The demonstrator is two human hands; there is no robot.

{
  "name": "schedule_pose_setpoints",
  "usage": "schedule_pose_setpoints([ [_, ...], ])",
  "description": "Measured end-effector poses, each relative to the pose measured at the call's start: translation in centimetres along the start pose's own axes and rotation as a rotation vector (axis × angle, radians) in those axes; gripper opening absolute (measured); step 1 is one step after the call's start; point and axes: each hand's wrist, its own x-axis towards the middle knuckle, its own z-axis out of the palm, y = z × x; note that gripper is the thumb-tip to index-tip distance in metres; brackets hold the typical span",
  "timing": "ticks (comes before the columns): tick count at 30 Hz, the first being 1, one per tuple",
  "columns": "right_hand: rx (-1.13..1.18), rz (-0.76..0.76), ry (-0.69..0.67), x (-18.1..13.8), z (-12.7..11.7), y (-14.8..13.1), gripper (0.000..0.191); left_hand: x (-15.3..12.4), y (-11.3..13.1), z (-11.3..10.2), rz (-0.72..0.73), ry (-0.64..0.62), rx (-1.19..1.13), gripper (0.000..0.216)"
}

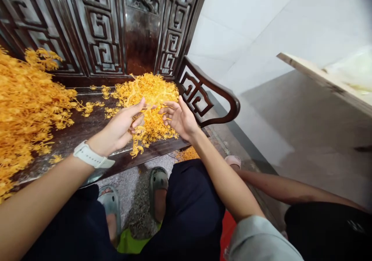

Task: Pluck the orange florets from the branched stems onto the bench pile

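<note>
My left hand (123, 125), with a white watch on its wrist, is closed around a bunch of orange plastic sprigs that hangs below the palm. My right hand (178, 115) is just to its right, fingers curled and pinching at the same sprigs. Both hands hover over a small heap of orange sprigs (151, 94) on a dark carved wooden bench (87, 127). A far bigger heap of orange sprigs (26, 109) covers the bench's left side.
The bench has a carved backrest (101, 28) and a curved armrest (209, 94) at its right end. A few sprigs (186, 154) lie on the floor below. Another person's leg (279, 187) stretches out at the right. A wooden board edge (325, 78) is at the upper right.
</note>
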Motion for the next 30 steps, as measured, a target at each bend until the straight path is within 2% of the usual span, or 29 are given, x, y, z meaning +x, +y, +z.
schedule_pose_setpoints([
  [3, 0.009, -0.121, -0.055, -0.8, 1.5, -0.5, 0.058, 0.2, -0.7, 0.4, 0.066, 0.011, 0.056, 0.042],
  [8, -0.027, -0.149, -0.096, -0.6, 3.0, 0.2, 0.047, 0.2, -1.4, 1.4, 0.161, -0.195, 0.308, 0.027],
  [11, -0.009, -0.172, -0.055, -0.1, 3.0, 0.8, 0.051, 0.3, -1.6, 1.5, 0.219, -0.267, 0.426, 0.012],
  [14, -0.026, -0.203, 0.004, 0.5, 2.1, 0.8, 0.055, 0.3, -1.6, 1.1, 0.243, -0.295, 0.445, 0.007],
  [18, -0.063, -0.254, 0.042, 1.1, 0.8, 0.4, 0.056, 0.2, -1.5, 0.7, 0.333, -0.328, 0.577, 0.011],
  [24, -0.050, -0.217, 0.125, 2.1, 1.4, 0.8, 0.048, 1.1, -1.5, 0.4, 0.454, -0.248, 0.810, 0.018],
  [27, -0.031, -0.252, 0.232, 3.2, 0.0, 0.0, 0.034, 0.9, -1.1, 0.5, 0.506, -0.192, 0.860, 0.017],
  [30, 0.016, -0.357, 0.531, 3.7, -4.2, -1.5, 0.033, -0.1, -0.8, 0.4, 0.532, -0.234, 0.775, 0.015],
])
